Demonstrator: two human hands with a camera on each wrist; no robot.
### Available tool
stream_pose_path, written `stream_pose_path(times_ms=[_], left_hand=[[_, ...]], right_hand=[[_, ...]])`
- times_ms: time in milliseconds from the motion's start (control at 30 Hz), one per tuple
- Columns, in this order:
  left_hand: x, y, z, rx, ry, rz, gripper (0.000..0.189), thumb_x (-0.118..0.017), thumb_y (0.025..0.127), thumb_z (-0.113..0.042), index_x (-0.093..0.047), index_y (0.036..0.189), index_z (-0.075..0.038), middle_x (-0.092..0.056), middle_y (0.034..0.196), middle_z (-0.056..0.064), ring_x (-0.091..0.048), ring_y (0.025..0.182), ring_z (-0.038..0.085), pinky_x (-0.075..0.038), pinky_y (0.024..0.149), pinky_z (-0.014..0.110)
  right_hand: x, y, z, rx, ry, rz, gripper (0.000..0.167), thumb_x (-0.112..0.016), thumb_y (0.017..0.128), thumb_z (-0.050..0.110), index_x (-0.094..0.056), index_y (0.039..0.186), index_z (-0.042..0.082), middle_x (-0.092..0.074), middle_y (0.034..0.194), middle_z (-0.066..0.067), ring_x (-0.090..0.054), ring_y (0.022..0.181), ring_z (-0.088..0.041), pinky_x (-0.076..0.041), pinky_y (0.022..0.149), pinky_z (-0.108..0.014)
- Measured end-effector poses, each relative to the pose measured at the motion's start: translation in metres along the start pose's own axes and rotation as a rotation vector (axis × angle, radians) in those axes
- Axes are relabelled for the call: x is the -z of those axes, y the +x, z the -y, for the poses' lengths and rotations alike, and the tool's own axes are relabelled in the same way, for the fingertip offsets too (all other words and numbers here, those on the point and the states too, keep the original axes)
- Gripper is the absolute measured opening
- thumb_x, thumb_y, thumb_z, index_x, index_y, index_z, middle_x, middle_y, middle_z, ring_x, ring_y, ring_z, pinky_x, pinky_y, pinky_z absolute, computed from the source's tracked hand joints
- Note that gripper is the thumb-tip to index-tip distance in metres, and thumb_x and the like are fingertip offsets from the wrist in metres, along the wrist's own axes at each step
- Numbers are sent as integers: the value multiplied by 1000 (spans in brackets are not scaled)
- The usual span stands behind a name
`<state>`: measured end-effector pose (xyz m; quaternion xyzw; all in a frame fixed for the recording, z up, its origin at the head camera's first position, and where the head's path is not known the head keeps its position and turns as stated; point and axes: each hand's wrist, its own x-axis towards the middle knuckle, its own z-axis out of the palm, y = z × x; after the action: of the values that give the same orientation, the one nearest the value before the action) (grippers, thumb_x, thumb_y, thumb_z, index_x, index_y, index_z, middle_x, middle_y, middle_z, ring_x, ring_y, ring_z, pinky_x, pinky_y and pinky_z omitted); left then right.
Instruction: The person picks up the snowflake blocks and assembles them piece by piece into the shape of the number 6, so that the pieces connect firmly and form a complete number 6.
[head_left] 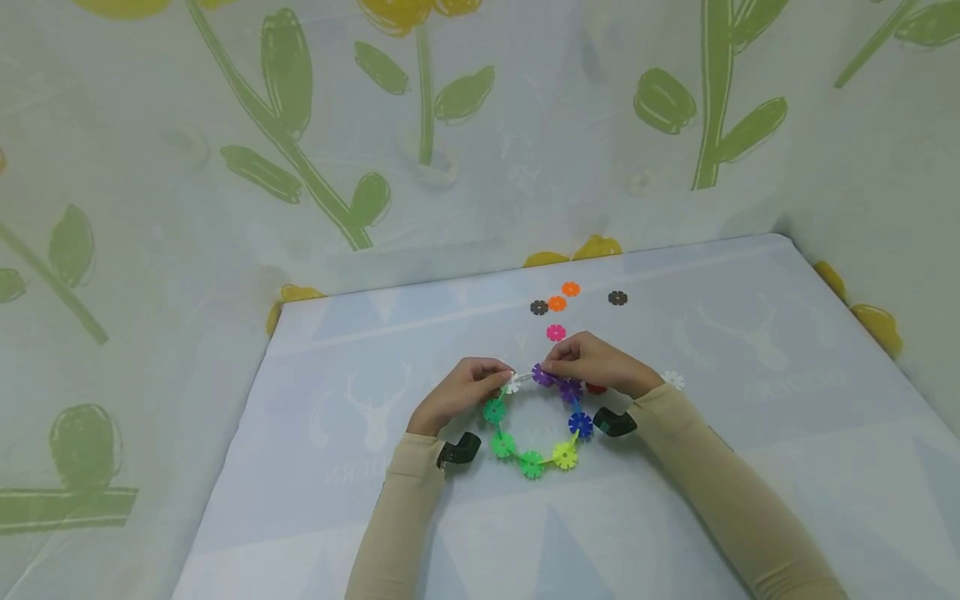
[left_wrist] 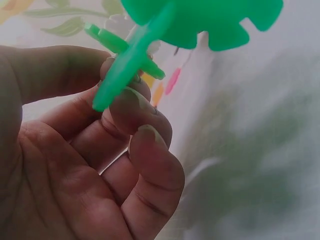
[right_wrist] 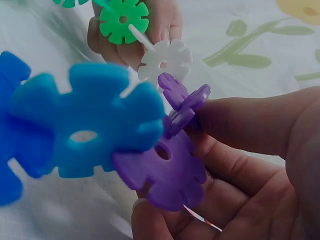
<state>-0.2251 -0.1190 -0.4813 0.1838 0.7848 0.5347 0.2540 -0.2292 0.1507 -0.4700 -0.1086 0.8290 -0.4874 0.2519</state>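
Observation:
Slotted flower-shaped plastic discs are linked edge to edge into a loop, with green discs [head_left: 532,464] at the left and bottom, a yellow disc [head_left: 566,455], a blue disc [head_left: 581,424] and purple ones at the upper right. My left hand [head_left: 459,392] pinches the chain at a white disc [head_left: 512,383]; its fingertips are partly hidden behind a green disc [left_wrist: 215,22] in the left wrist view. Between thumb and fingers, my right hand [head_left: 600,362] grips a purple disc [right_wrist: 189,107]. The white disc [right_wrist: 167,57] and that purple disc overlap in the right wrist view.
Beyond the hands lie loose discs: a pink disc [head_left: 556,332], orange discs [head_left: 571,288] and dark discs [head_left: 618,297]. A red disc [head_left: 596,389] is partly hidden under my right hand, and a loose white disc [head_left: 673,380] lies right of it. A flower-printed curtain [head_left: 510,192] borders the table.

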Motion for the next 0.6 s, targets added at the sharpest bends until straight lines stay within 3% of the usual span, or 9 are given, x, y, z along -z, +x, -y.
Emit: stream_pose_path(times_ms=[100, 267, 467, 600], left_hand=[[-1, 1, 0, 2, 3, 2, 31, -56, 107, -22, -72, 120, 2, -56, 78, -3, -48, 72, 12, -42, 65, 23], [-4, 3, 1, 6, 36, 5, 33, -57, 107, -26, -73, 119, 1, -55, 78, -3, -48, 72, 12, -42, 65, 23], [-7, 6, 2, 9, 66, 12, 34, -59, 106, -33, -75, 107, -3, -48, 71, -4, -43, 68, 12, -37, 63, 25], [-8, 5, 0, 15, 87, -5, 34, -60, 105, -34, -78, 113, -6, -61, 84, -3, -48, 77, 12, -41, 68, 26]], right_hand=[[-1, -1, 2, -9, -8, -11, 24, -67, 101, 30, -78, 104, 9, -66, 82, 2, -48, 68, -13, -40, 56, -23], [-3, -3, 4, -7, -33, -47, 27, -65, 101, 30, -78, 106, 7, -73, 93, -2, -57, 83, -16, -51, 74, -27], [-4, -3, 7, -16, -49, -88, 28, -66, 101, 31, -79, 105, 7, -74, 92, -3, -57, 79, -16, -50, 69, -26], [-6, -5, 10, -7, -45, -109, 27, -66, 100, 30, -79, 103, 6, -74, 89, -2, -56, 76, -15, -48, 64, -25]])
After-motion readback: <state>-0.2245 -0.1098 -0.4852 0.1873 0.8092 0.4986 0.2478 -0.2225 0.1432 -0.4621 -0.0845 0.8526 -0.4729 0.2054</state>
